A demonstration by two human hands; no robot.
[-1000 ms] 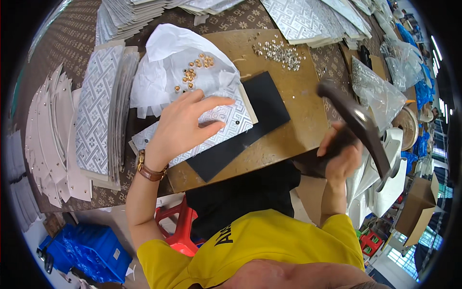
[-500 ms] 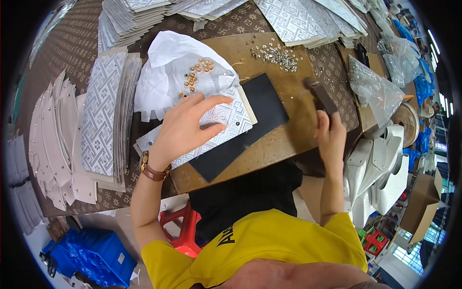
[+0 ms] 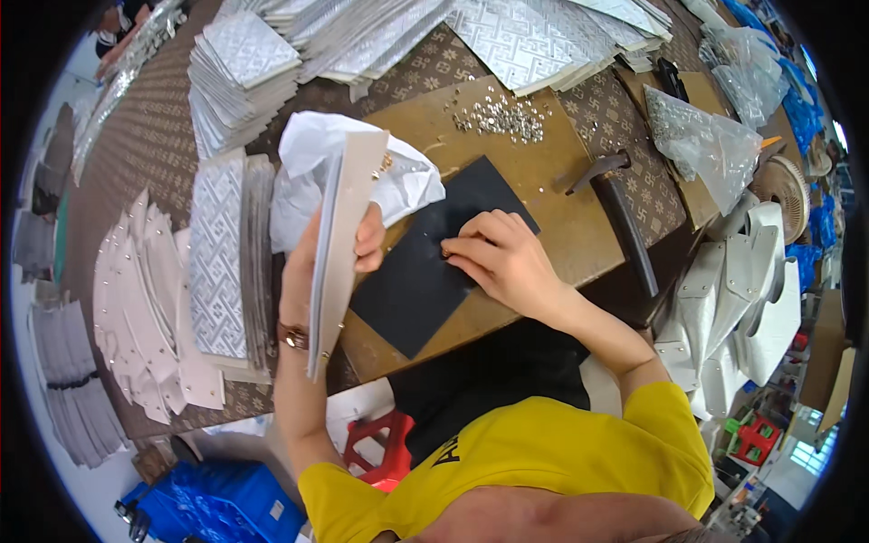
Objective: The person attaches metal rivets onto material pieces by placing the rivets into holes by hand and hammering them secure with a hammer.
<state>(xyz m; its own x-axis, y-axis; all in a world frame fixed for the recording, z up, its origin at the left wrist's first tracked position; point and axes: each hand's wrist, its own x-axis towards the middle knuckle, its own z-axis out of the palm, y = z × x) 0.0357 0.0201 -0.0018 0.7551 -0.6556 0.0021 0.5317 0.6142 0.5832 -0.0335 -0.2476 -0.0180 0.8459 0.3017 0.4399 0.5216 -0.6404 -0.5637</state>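
My left hand (image 3: 300, 276) grips a stiff panel (image 3: 347, 226), tilted up on edge so that its plain beige back faces right. One small metal fitting shows near the panel's lower end. Over the black rectangular pad (image 3: 412, 303), my right hand (image 3: 516, 267) has its fingertips pinched on a small gold-coloured stud (image 3: 445, 254). Behind the panel lies a white plastic bag (image 3: 317, 134) with gold studs (image 3: 386, 163) on it, partly hidden. A hammer (image 3: 625, 226) with a dark handle rests at the board's right edge, apart from both hands.
Small silver fittings (image 3: 507, 120) are heaped on the brown board (image 3: 579, 235). Patterned panels (image 3: 217, 262) and beige studded pieces (image 3: 149, 317) are stacked left, with more panels (image 3: 534, 41) at the back. A clear bag (image 3: 706, 149) and white shaped pieces (image 3: 733, 299) stand right.
My left hand has lifted the patterned panel off the pad and turned it on edge. My right hand has let go of the hammer and moved left over the pad, now pinching a stud.
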